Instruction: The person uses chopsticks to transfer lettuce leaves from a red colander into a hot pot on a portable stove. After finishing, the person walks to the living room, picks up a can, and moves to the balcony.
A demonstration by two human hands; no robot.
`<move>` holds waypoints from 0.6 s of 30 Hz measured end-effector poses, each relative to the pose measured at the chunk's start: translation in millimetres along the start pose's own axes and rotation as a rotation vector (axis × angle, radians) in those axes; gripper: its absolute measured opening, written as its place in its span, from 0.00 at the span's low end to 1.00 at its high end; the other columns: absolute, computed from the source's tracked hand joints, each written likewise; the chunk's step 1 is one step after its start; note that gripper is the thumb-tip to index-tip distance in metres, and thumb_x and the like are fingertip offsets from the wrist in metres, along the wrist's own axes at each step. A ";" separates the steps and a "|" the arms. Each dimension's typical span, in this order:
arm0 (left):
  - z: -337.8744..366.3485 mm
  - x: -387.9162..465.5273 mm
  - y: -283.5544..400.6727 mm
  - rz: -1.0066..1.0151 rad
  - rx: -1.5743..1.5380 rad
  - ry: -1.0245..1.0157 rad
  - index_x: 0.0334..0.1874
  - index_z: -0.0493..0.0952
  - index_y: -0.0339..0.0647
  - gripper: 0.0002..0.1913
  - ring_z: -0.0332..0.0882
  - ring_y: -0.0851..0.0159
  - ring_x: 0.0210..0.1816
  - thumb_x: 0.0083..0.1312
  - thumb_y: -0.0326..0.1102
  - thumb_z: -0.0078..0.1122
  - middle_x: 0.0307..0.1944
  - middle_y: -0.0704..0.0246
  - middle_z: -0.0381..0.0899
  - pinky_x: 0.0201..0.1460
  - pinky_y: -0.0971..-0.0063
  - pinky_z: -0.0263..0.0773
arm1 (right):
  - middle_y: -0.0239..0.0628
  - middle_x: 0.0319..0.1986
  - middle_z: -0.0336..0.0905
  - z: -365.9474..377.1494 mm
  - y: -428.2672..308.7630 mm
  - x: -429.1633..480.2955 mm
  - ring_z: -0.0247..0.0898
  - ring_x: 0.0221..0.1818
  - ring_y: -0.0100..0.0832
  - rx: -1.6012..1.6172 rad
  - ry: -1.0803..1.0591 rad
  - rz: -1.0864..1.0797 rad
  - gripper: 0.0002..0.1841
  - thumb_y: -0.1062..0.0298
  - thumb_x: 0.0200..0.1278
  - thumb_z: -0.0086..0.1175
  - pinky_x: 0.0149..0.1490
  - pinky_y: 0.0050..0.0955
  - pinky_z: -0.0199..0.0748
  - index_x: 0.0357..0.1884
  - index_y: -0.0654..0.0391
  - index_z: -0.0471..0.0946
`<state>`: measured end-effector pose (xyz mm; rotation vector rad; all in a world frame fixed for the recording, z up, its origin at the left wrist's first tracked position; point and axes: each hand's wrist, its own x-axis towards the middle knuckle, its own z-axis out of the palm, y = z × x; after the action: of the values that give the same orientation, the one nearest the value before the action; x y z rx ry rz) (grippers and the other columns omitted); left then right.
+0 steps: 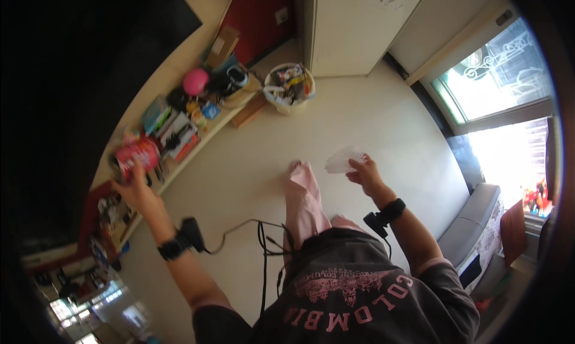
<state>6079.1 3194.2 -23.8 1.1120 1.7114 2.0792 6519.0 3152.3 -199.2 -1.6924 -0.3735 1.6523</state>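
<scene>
My left hand [141, 191] reaches to the cluttered shelf at the left, its fingers on a red can-like container [137, 157] that is blurred and bears writing. Whether the hand bears the container's weight or only touches it, I cannot tell. Over the floor to the right, my right hand [366, 175] pinches a clear, ridged plastic piece [343, 160] between thumb and fingers. Both wrists wear black straps with small devices, and dark cables run from them near my waist.
Beyond the shelf [197, 148], which holds a pink ball [196, 81], boxes and small goods, a full waste basket [289, 108] stands on the floor. A pale cabinet [355, 34] is ahead. A grey sofa [467, 227] and a bright window are at the right.
</scene>
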 end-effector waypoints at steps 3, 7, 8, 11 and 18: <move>37.6 -6.9 -64.9 -0.161 -0.004 -0.084 0.57 0.58 0.31 0.30 0.66 0.63 0.53 0.53 0.27 0.61 0.54 0.58 0.64 0.56 0.67 0.63 | 0.42 0.35 0.73 61.0 -24.1 86.3 0.75 0.26 0.35 0.165 0.020 0.073 0.25 0.68 0.52 0.55 0.31 0.29 0.77 0.52 0.56 0.59; 67.0 2.3 -122.6 -0.400 0.098 -0.045 0.58 0.56 0.33 0.32 0.66 0.61 0.54 0.52 0.26 0.60 0.55 0.56 0.63 0.57 0.63 0.63 | 0.44 0.40 0.69 128.0 -57.5 205.5 0.74 0.31 0.37 0.259 0.064 0.052 0.29 0.68 0.51 0.55 0.34 0.31 0.78 0.54 0.56 0.55; 70.6 3.7 -131.4 -0.391 0.128 -0.078 0.58 0.56 0.33 0.32 0.66 0.60 0.54 0.52 0.26 0.60 0.55 0.56 0.63 0.56 0.63 0.64 | 0.44 0.41 0.69 139.7 -62.4 231.1 0.74 0.32 0.37 0.254 0.069 0.031 0.30 0.67 0.51 0.55 0.35 0.31 0.78 0.55 0.57 0.54; 80.2 12.0 -151.9 -0.410 0.224 -0.117 0.58 0.56 0.33 0.31 0.66 0.59 0.54 0.52 0.27 0.59 0.55 0.55 0.63 0.55 0.63 0.65 | 0.46 0.42 0.68 166.2 -67.4 289.5 0.72 0.36 0.37 0.200 0.108 0.051 0.34 0.65 0.52 0.56 0.39 0.30 0.76 0.58 0.59 0.51; 130.8 22.7 -170.1 -0.413 0.282 -0.240 0.59 0.55 0.33 0.33 0.65 0.59 0.55 0.51 0.28 0.61 0.55 0.55 0.62 0.55 0.63 0.66 | 0.46 0.37 0.71 142.9 -51.5 290.1 0.72 0.36 0.34 -0.030 0.099 0.103 0.32 0.65 0.53 0.54 0.39 0.29 0.74 0.58 0.64 0.54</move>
<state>6103.5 3354.7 -165.9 0.9312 1.9495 1.4350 6435.7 3421.3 -366.3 -1.8349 -0.2690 1.6357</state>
